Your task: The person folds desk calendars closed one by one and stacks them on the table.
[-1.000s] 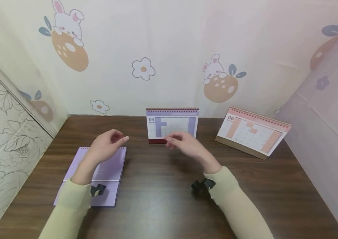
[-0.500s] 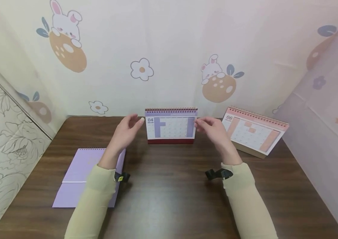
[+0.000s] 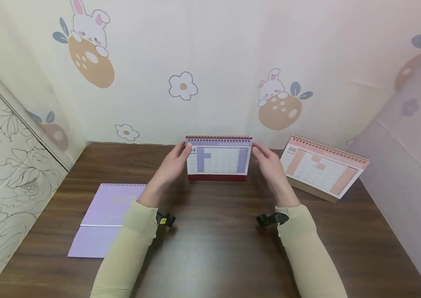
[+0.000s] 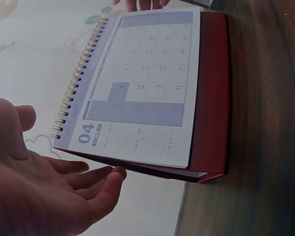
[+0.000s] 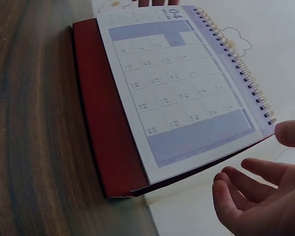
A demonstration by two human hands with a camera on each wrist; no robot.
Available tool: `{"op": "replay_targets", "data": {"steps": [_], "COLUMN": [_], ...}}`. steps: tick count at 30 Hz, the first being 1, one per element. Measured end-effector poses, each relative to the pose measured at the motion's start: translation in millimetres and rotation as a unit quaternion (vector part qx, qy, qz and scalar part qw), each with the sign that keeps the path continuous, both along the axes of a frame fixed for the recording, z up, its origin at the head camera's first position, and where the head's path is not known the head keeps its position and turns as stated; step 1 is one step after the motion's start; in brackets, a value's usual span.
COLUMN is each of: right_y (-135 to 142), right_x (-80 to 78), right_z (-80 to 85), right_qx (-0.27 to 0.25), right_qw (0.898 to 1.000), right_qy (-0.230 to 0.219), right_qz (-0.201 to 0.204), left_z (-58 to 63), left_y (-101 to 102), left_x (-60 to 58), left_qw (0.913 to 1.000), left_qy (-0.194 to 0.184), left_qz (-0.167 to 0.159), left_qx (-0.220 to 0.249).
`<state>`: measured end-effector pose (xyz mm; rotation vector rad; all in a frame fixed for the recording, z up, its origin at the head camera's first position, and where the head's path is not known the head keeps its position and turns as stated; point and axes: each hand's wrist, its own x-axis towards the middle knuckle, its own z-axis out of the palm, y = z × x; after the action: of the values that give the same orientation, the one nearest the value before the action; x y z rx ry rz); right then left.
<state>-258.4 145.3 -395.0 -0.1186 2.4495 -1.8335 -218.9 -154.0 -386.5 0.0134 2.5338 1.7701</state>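
A desk calendar [image 3: 219,159] with a purple-and-white 04 page and a dark red base stands upright at the back of the table. At its left edge is my left hand [image 3: 173,163], the thumb overlapping the page corner in the head view. In the left wrist view the left fingers [image 4: 96,189] are spread loosely beside the calendar's side, with a gap between thumb and page. My right hand [image 3: 270,165] is at the opposite edge, its thumb [image 5: 289,132] close to the top corner by the spiral binding and its other fingers loosely bent beside the side opening.
A pink desk calendar [image 3: 322,167] showing 06 stands angled at the right, just beyond the right hand. Flat on the left lies a purple spiral calendar [image 3: 95,240], partly covered by the left sleeve. A patterned curtain [image 3: 221,82] hangs behind the brown wooden table [image 3: 210,248].
My left hand has moved right and forward from above the purple calendar to the 04 calendar's left edge. The right hand has moved from in front of that calendar to its right edge.
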Motion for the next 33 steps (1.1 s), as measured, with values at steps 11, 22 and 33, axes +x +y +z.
{"op": "replay_targets", "data": {"steps": [11,22,33], "right_y": [-3,0,0], "right_x": [-1.0,-2.5,-3.3], "right_z": [-7.5,-9.5,-9.0], "right_qx": [-0.055,-0.012,0.018], "right_qw": [0.998,1.000,1.000], "right_qy": [-0.012,-0.003,0.003], "right_qz": [0.031,0.024,0.023], "left_z": [-6.0,-10.7,-7.8], "left_y": [2,5,5], "left_x": [0.5,0.1,2.9], "left_qw": [1.0000,0.9995,0.9980], "left_qy": [-0.004,0.015,0.005], "left_qz": [-0.003,-0.017,-0.043], "left_qx": [0.006,-0.022,-0.046]}}
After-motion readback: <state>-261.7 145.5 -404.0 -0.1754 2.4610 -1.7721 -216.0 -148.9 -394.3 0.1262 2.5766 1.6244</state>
